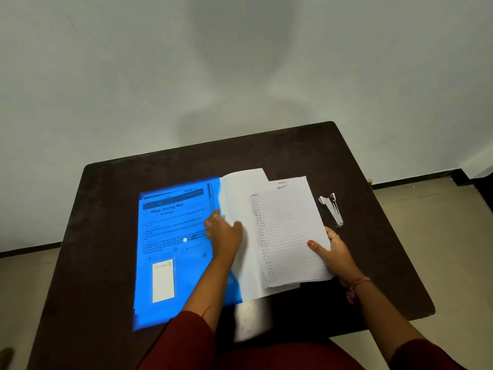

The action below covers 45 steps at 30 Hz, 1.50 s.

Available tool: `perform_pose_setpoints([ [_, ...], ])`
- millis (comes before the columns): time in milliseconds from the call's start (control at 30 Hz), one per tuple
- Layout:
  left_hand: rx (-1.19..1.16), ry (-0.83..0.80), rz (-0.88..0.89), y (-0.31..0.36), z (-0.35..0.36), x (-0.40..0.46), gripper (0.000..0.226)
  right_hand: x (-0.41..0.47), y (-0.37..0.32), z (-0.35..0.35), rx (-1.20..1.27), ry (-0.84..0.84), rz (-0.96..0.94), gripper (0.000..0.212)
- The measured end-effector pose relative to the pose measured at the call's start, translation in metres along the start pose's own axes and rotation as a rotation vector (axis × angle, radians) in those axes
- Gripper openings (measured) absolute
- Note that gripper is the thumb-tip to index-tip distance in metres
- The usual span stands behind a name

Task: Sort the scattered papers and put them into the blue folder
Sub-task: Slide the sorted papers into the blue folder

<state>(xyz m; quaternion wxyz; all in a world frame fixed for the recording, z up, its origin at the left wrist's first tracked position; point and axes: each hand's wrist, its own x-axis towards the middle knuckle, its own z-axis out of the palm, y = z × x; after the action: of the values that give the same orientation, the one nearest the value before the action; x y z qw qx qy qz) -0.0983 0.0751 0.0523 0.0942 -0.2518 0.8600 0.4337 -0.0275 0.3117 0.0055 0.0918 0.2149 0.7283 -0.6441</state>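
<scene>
A plain pale wall stands behind a dark table [112, 198], and I am looking down on it from the head camera. The blue folder [170, 252] lies flat toward the table's left edge, a printed sheet showing through its translucent cover. My left hand [224, 231] rests on the folder's right edge, fingers spread and flat, clamped on nothing that I can see. My right hand [334, 249] pinches the lined papers [288, 228] at their right edge, thumb on top. They sit near the table's middle, over a blurred white sheet [240, 198] that overlaps the folder. A stapler [332, 209] lies by the right edge, apart from the stack.

I judge the sorting is mostly done and loading is in hand. Next I would need the cover lifted with the left hand, then the stack squared and slid under without creasing.
</scene>
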Motion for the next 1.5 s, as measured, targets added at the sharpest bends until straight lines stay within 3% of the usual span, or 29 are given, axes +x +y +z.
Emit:
perform_pose_setpoints([
  [133, 0.379, 0.006, -0.143, -0.049, -0.011, -0.012, 0.100, -0.002, 0.013, 0.002, -0.083, 0.053, 0.013, 0.046],
  [233, 0.472, -0.060, -0.195, -0.067, -0.013, -0.021, 0.113, -0.004, 0.013, 0.002, -0.089, 0.060, -0.003, 0.043],
  [433, 0.340, -0.103, -0.138, -0.061, -0.014, -0.028, 0.087, -0.006, 0.006, -0.001, -0.061, 0.026, -0.022, 0.043],
  [667, 0.159, -0.051, 0.139, -0.057, -0.012, -0.037, 0.043, -0.007, -0.002, -0.008, 0.066, -0.026, -0.001, 0.058],
  [733, 0.205, -0.096, 0.169, -0.054, -0.013, -0.039, 0.044, -0.008, -0.006, -0.008, 0.097, -0.071, 0.016, 0.058],
  [833, 0.496, -0.156, 0.150, -0.050, -0.010, -0.040, 0.057, -0.008, -0.009, -0.008, 0.116, -0.171, 0.028, 0.055],
  [1033, 0.738, -0.130, 0.133, -0.038, -0.005, -0.043, 0.056, 0.001, -0.014, -0.007, 0.023, -0.336, -0.012, 0.059],
  [1300, 0.797, -0.168, 0.005, -0.027, -0.003, -0.046, 0.068, 0.018, -0.022, 0.004, -0.160, -0.483, -0.029, 0.060],
  [1500, 0.811, -0.207, -0.057, -0.021, -0.004, -0.045, 0.068, 0.030, -0.041, 0.028, -0.262, -0.503, -0.104, 0.061],
])
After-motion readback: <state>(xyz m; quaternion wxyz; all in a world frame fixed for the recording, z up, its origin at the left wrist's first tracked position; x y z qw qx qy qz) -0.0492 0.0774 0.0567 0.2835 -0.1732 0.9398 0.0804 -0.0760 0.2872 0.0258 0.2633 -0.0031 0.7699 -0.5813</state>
